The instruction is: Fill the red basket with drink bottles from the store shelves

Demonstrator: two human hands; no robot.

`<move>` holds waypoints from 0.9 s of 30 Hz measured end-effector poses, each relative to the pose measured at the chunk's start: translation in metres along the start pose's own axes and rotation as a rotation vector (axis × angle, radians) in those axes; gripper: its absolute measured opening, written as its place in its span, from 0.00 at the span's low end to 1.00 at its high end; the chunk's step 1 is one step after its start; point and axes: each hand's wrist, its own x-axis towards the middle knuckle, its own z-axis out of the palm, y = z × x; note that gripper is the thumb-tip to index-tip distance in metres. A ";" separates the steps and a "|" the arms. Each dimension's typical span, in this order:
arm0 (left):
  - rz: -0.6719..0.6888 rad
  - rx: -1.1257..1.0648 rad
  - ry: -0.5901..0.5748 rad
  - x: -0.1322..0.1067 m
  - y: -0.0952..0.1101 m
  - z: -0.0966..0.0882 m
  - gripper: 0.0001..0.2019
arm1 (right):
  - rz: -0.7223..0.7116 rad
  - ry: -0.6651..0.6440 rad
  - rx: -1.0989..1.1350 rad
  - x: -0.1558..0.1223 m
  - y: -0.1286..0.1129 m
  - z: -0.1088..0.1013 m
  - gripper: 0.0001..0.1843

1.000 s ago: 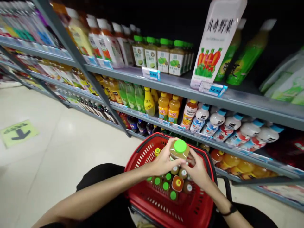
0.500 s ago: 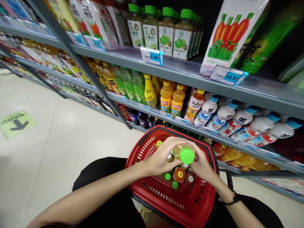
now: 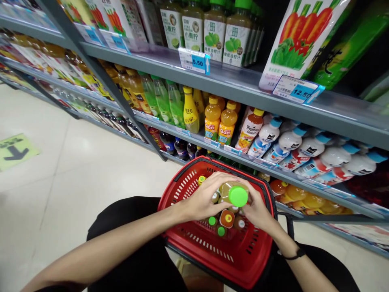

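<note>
Lower centre | left hand (image 3: 204, 200) + right hand (image 3: 258, 209): both curled round bottle (image 3: 238, 196), over basket (image 3: 240, 268) | other bottles (image 3: 227, 219) inside; held one not yet

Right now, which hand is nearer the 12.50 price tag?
Right. The right hand is below the price tag and to its left in view, at the bottle's right side; the left hand is farther left, at the bottle's other side.

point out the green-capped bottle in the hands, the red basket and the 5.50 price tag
Green-capped bottle (image 3: 238, 196), head view: on its cap.
Red basket (image 3: 231, 244), head view: on its bare near wall.
5.50 price tag (image 3: 194, 61), head view: on its front face.
</note>
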 end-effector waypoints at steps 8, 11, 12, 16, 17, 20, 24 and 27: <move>-0.029 -0.034 0.028 -0.004 -0.001 0.001 0.31 | 0.019 -0.023 -0.032 0.001 0.000 0.001 0.36; -0.015 -0.042 0.018 -0.003 -0.001 0.002 0.31 | 0.026 -0.021 -0.048 -0.001 -0.001 0.000 0.36; -0.012 -0.045 0.018 -0.003 -0.002 0.002 0.31 | 0.029 -0.021 -0.051 -0.001 -0.001 -0.001 0.36; 0.001 -0.045 0.022 -0.004 -0.004 0.003 0.31 | 0.027 -0.026 -0.063 -0.002 -0.001 -0.002 0.35; 0.003 -0.041 0.023 -0.005 -0.005 0.003 0.31 | 0.021 -0.024 -0.070 -0.002 0.000 -0.002 0.36; 0.000 -0.032 0.020 -0.007 -0.006 0.002 0.31 | 0.006 -0.021 -0.104 -0.001 0.001 -0.001 0.36; -0.019 -0.035 0.021 -0.009 -0.004 0.000 0.29 | 0.004 -0.027 -0.134 -0.001 0.001 -0.001 0.36; -0.024 -0.034 0.024 -0.009 -0.003 0.000 0.28 | 0.012 -0.029 -0.138 0.000 0.001 0.000 0.36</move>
